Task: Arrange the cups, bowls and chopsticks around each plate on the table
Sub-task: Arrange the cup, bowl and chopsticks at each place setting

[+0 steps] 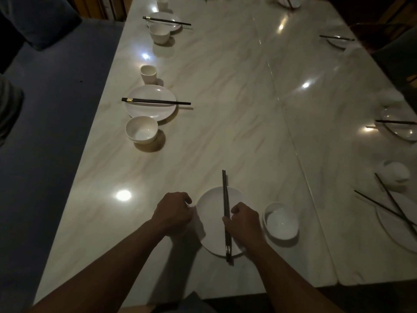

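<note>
A white plate lies near the front edge of the marble table. Dark chopsticks lie across it, pointing away from me. My right hand pinches them near their middle, over the plate. My left hand sits knuckles up at the plate's left rim with its fingers curled down; what is under it is hidden. A white bowl stands just right of the plate, beside my right hand.
Along the left edge is a set place: plate, chopsticks, cup and bowl. Another place setting lies farther back. On the right are plates, a small white vessel and crossed chopsticks. A blue bench runs left.
</note>
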